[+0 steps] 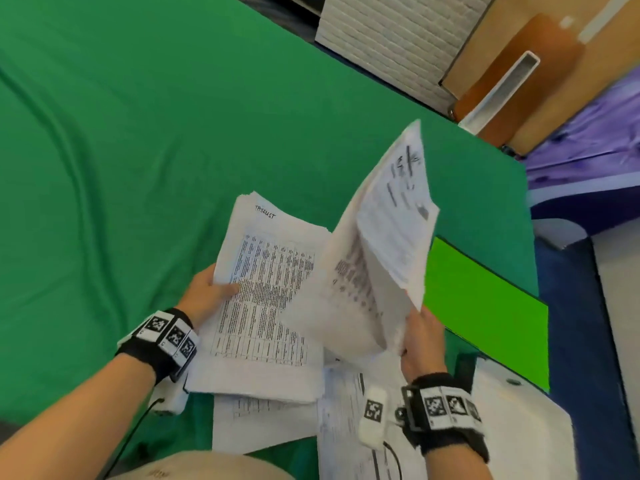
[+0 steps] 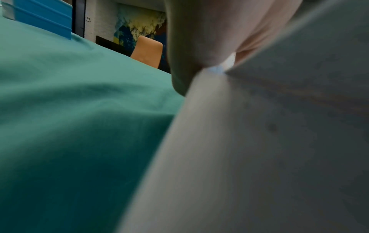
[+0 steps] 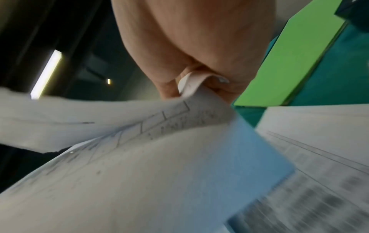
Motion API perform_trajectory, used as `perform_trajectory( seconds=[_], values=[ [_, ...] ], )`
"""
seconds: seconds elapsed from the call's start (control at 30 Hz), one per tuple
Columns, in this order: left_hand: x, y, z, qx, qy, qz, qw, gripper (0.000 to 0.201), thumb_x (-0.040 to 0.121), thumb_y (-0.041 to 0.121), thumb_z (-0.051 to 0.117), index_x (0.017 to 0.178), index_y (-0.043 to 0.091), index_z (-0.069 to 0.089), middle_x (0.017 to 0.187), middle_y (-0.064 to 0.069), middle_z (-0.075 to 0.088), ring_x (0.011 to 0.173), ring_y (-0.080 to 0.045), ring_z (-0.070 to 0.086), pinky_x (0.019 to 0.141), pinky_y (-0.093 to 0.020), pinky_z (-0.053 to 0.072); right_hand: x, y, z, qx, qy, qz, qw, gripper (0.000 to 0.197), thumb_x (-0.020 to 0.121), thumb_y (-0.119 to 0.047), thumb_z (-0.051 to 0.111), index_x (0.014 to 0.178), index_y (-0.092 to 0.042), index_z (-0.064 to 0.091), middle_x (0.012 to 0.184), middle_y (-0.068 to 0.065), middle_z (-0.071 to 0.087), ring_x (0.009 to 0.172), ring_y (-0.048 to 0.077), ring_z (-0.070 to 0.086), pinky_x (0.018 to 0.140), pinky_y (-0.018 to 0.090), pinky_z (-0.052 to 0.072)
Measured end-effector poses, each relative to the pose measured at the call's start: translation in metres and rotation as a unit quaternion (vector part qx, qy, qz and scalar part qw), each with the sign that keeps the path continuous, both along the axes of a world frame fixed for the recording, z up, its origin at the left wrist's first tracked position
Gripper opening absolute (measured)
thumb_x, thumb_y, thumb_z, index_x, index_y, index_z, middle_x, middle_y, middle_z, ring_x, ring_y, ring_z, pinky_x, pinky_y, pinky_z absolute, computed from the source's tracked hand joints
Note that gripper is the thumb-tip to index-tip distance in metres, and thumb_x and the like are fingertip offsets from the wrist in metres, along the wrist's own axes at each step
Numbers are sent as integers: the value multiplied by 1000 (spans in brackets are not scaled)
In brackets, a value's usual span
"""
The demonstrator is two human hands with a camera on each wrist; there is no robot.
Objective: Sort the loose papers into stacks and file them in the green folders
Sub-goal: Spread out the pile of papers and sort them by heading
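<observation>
The left hand [image 1: 204, 299] grips a thick stack of printed papers [image 1: 266, 299] by its left edge, thumb pressed on the top sheet, a dense table with a handwritten heading at the far end; the fingers beneath are hidden by the stack. That stack lies nearly flat, spreading to the right of this grip above the green cloth [image 1: 121, 150]. The right hand [image 1: 420, 344] pinches a second bundle of sheets [image 1: 377, 244] at its lower corner, and from this grip the bundle rises up and away, fanned open, its pages curling apart and its near edge overlapping the right side of the flat stack. In the right wrist view, a curled page corner sits between the thumb and fingers. Just right of the right-hand grip a bright green folder [image 1: 485, 306] lies flat on the cloth, apart from the lifted bundle. Below and nearer than both grips, more loose papers [image 1: 346, 427] lie scattered on the cloth, some under the flat stack's near edge. Each wrist wears a black band carrying square printed markers [image 1: 169, 334].
</observation>
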State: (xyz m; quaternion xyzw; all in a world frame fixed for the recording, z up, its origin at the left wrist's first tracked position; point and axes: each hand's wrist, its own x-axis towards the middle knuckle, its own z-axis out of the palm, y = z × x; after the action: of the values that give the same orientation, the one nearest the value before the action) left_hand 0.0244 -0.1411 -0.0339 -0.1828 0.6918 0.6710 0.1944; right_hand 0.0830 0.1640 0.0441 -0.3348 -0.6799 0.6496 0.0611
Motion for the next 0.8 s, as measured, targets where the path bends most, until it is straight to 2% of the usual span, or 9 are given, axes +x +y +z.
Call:
perform_trajectory(
  seconds=[0.07, 0.13, 0.23, 0.3, 0.37, 0.47, 0.57, 0.67, 0.8],
  values=[
    [2, -4, -11, -23, -18, -21, 999, 30, 91, 5, 63, 117, 18, 57, 108, -3, 67, 99, -25, 64, 96, -45, 49, 11, -20, -37, 88, -75, 69, 991, 30, 96, -30, 58, 115, -9, 66, 108, 4, 70, 96, 19, 66, 78, 29, 50],
    [0, -11, -26, -28, -34, -16, 999, 30, 92, 18, 64, 121, 13, 60, 118, -8, 67, 107, -29, 63, 101, -50, 45, 21, -40, -66, 220, -157, 170, 948, 40, 98, -37, 50, 123, -9, 61, 120, 8, 65, 113, 27, 59, 93, 32, 45],
    [0, -17, -35, -9, -98, 29, 995, 71, 88, 65, 52, 129, 8, 58, 127, -10, 62, 115, -30, 60, 105, -47, 43, 33, -69, -83, 266, -192, 249, 911, 45, 102, -39, 40, 137, -11, 46, 137, 7, 54, 126, 28, 51, 105, 32, 36],
    [3, -18, -29, 13, -117, 23, 993, 82, 74, 79, 55, 120, 12, 64, 116, -9, 68, 108, -30, 64, 102, -47, 46, 35, -81, -86, 242, -171, 323, 899, 49, 100, -46, 40, 138, -16, 43, 137, 2, 54, 124, 23, 52, 104, 29, 38],
    [8, -17, -22, 5, -77, -26, 997, 54, 79, 56, 70, 114, 15, 66, 112, -7, 70, 104, -27, 66, 98, -46, 49, 32, -80, -87, 232, -149, 367, 888, 52, 97, -55, 40, 132, -18, 52, 127, -2, 60, 112, 13, 58, 95, 24, 43],
    [12, -17, -27, -54, -39, -42, 997, 38, 83, 7, 74, 119, 8, 62, 119, -11, 67, 106, -29, 65, 96, -46, 51, 20, -51, -86, 289, -176, 239, 910, 51, 95, -49, 50, 129, -11, 55, 125, 7, 57, 108, 18, 56, 95, 32, 45],
    [12, -23, -29, -45, -37, 2, 998, 41, 85, 0, 68, 125, 6, 60, 123, -11, 65, 108, -30, 64, 99, -49, 48, 14, -6, -83, 344, -284, 77, 892, 59, 90, -40, 61, 134, -4, 46, 134, 21, 44, 122, 37, 45, 101, 42, 40],
    [10, -26, -33, -29, -49, 21, 998, 43, 86, 0, 66, 127, 8, 59, 124, -9, 65, 111, -30, 63, 101, -53, 46, 10, 38, -81, 263, -395, 3, 880, 80, 83, -48, 69, 138, 0, 38, 142, 24, 40, 127, 40, 43, 105, 47, 39],
    [6, -24, -38, -26, -57, 27, 998, 41, 84, 0, 69, 123, 10, 61, 119, -8, 68, 106, -29, 65, 99, -53, 48, -3, 60, -76, 131, -378, -5, 916, 82, 82, -43, 73, 140, 3, 38, 142, 23, 45, 124, 40, 49, 102, 44, 41]
  ],
)
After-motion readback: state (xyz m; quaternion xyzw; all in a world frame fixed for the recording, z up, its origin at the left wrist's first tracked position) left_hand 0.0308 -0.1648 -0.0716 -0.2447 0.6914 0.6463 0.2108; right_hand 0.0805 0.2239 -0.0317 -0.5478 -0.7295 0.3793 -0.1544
